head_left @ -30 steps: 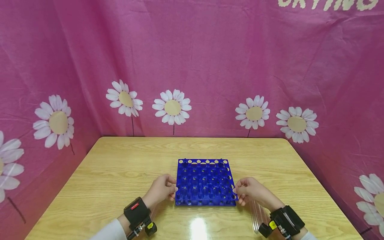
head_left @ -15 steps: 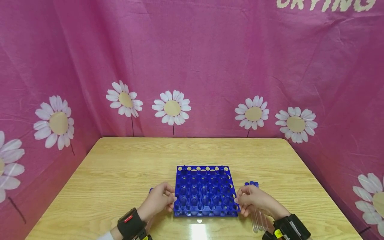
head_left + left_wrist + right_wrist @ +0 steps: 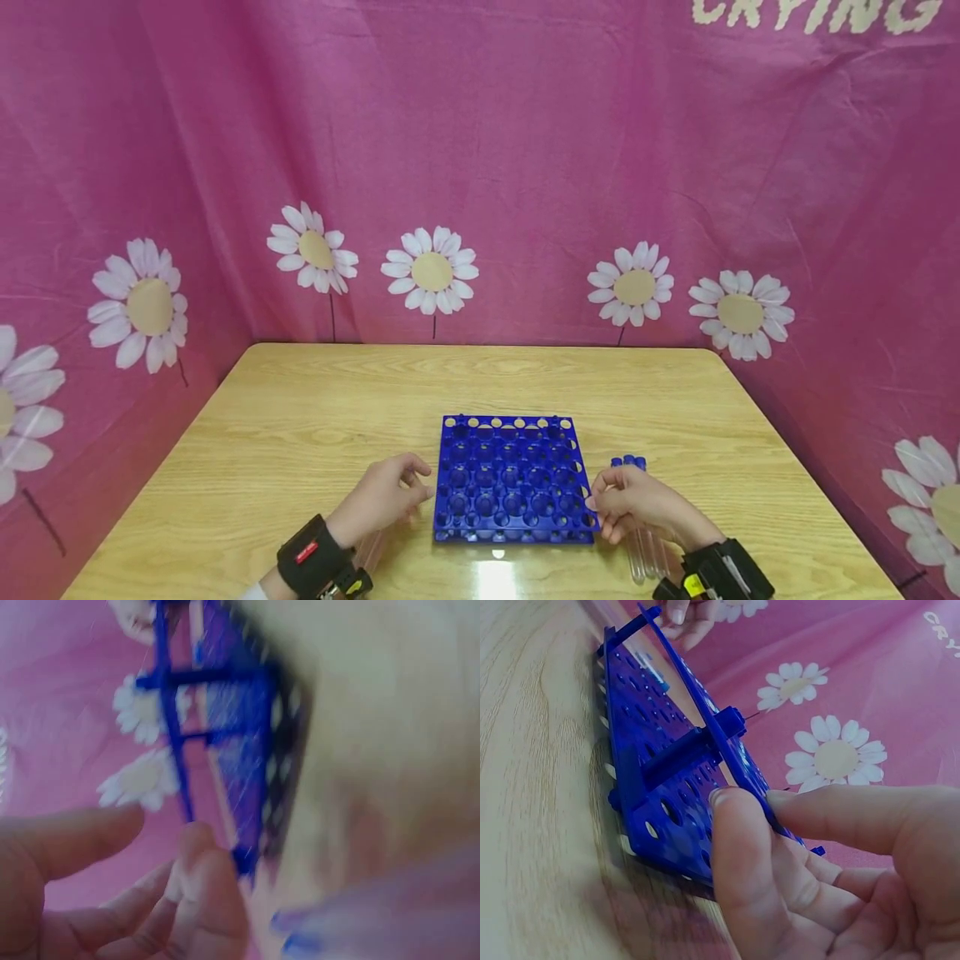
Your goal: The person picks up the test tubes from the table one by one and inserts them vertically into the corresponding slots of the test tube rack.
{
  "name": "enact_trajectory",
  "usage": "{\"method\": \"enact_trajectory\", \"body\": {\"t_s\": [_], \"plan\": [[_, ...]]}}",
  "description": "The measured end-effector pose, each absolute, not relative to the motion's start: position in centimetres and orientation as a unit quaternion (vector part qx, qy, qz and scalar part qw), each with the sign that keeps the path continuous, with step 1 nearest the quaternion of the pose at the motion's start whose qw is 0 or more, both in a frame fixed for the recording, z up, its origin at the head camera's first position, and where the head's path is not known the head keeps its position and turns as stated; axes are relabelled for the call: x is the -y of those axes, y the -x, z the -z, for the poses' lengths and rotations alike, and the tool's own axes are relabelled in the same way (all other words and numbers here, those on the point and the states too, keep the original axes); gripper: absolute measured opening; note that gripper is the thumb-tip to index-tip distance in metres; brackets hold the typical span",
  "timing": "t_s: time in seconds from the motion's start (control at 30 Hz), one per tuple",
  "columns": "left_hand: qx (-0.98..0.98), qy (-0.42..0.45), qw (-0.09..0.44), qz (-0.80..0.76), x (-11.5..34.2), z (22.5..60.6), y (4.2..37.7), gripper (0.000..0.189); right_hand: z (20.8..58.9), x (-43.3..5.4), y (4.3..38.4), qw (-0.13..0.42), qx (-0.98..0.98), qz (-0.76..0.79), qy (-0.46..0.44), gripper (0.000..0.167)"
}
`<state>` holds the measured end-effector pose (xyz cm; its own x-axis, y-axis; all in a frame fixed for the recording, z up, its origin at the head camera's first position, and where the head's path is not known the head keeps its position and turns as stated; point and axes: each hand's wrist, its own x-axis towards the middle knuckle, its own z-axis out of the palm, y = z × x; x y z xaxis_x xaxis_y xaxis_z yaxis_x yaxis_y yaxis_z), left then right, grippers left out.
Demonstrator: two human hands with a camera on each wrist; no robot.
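A blue plastic test tube rack (image 3: 512, 477), two perforated plates joined by posts, stands on the table between the hands. Its right front edge is pinched between thumb and index finger of my right hand (image 3: 639, 505), as the right wrist view shows up close. Just off the rack's left side, my left hand (image 3: 384, 492) holds nothing, its thumb and fingers spread apart. Clear test tubes with blue caps (image 3: 628, 461) lie beside the rack, partly hidden under my right hand. More clear tubes (image 3: 371, 550) show partly beneath my left wrist.
The wooden table (image 3: 315, 417) reaches back to a pink curtain (image 3: 525, 167) printed with white daisies. A bright light reflection sits on the tabletop in front of the rack.
Both hands brought the rack nearer to me and it came to rest. My left hand then let go and moved slightly left; the right hand kept its pinch.
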<state>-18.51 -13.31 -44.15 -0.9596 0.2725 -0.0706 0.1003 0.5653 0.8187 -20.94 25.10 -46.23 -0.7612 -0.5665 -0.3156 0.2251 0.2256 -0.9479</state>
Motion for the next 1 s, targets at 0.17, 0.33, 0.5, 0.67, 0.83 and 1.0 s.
{"method": "enact_trajectory", "body": {"t_s": [0.17,0.33,0.5,0.67,0.83,1.0], "plan": [[-0.913,-0.058,0.067,-0.398,15.2,42.5,18.8,0.029,46.2,-25.2,21.0,0.325,-0.712,0.609,0.126,0.013],[-0.936,-0.031,0.059,-0.346,17.0,42.2,18.9,0.028,46.2,-25.1,20.8,0.321,-0.713,0.61,0.131,0.013],[-0.951,-0.015,0.073,-0.3,17.9,42.7,19.3,0.03,46.2,-25.1,20.8,0.316,-0.717,0.609,0.119,0.014],[-0.96,0.007,0.087,-0.265,18.1,43.8,19.7,0.026,46.3,-25.1,20.9,0.314,-0.721,0.606,0.116,0.015],[-0.962,0.004,0.096,-0.258,18.3,44.5,19.7,0.023,46.4,-25.1,20.9,0.314,-0.723,0.605,0.117,0.014],[-0.962,0.007,0.099,-0.254,18.3,44.8,19.8,0.02,46.3,-25.1,20.8,0.315,-0.721,0.607,0.113,0.015]]}}
